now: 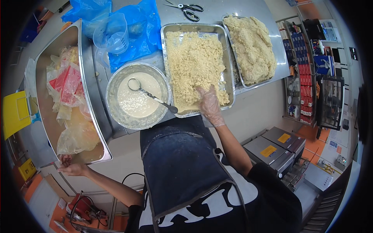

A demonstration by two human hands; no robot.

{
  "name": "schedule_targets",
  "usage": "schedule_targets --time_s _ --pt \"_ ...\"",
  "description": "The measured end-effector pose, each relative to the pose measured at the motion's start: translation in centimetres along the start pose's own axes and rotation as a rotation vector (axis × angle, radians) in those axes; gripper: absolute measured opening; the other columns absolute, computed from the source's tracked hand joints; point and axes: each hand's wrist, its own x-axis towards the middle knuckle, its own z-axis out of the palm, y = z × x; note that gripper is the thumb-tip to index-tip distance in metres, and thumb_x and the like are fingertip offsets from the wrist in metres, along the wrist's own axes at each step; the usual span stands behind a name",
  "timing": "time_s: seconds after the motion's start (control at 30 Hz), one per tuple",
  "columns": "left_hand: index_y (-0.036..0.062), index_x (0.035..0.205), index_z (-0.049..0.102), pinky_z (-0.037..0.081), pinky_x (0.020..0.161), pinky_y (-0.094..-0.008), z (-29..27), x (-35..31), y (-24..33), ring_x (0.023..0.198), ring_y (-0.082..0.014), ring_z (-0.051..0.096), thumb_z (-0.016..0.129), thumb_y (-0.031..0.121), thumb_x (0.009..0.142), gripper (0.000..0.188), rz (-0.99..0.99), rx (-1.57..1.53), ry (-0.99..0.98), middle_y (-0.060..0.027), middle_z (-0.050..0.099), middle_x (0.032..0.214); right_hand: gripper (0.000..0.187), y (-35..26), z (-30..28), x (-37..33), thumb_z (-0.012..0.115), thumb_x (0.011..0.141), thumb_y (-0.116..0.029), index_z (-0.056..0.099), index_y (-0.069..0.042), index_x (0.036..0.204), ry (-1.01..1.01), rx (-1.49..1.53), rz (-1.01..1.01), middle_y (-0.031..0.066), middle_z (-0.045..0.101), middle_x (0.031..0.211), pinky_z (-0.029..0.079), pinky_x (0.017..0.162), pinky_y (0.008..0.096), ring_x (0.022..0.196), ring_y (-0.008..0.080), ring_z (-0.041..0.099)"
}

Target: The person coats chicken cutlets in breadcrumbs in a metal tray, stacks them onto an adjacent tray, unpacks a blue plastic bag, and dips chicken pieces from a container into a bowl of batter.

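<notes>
My right hand, in a clear plastic glove, rests at the near right part of a metal tray of pale yellow crumbly mixture. Its fingers look stretched out and apart, touching the crumbs. My bare left hand is low on the left, beside the near corner of a steel sink. Its fingers reach out with nothing visible in them. Left of the tray stands a round metal bowl of thick cream-coloured batter. A black-handled ladle leans in it, handle over the rim.
A second tray heaped with crumbs lies right. Beyond the bowl are a clear measuring jug and blue plastic bags. Black scissors lie at the far edge. Used plastic wrappers fill the sink.
</notes>
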Motion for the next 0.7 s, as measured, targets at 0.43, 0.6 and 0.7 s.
schedule_targets --time_s 0.43,0.6,0.7 --pt "-0.0074 0.101 0.066 0.046 0.065 -0.0283 -0.1 -0.1 -0.4 0.069 -0.0174 0.054 0.016 0.053 0.106 0.078 0.018 0.01 0.013 -0.0088 0.061 0.076 0.045 -3.0 -10.6 7.5 0.076 0.084 -0.014 0.056 -0.004 0.123 0.119 0.781 0.325 0.0159 0.063 0.118 0.053 0.088 0.0427 0.1 0.0256 0.065" --pt "-0.0075 0.101 0.066 0.045 0.065 -0.0281 0.0 -0.4 0.2 0.069 -0.0175 0.054 0.016 0.051 0.107 0.077 0.032 0.056 0.042 -0.0086 0.061 0.075 0.062 -0.9 -9.4 3.9 0.074 0.086 -0.033 0.051 -0.001 0.133 0.284 0.129 0.018 0.026 0.058 0.126 0.048 0.098 0.0467 0.111 0.0391 0.061" --pt "-0.0075 0.1 0.066 0.045 0.064 -0.0278 0.4 -0.4 0.4 0.069 -0.0175 0.053 0.016 0.05 0.107 0.077 0.027 0.049 0.044 -0.0085 0.06 0.075 0.085 -1.0 -7.0 0.8 0.073 0.081 -0.052 0.044 0.002 0.14 -0.153 -0.002 0.378 0.0315 0.055 0.129 0.045 0.102 0.0465 0.118 0.046 0.055"
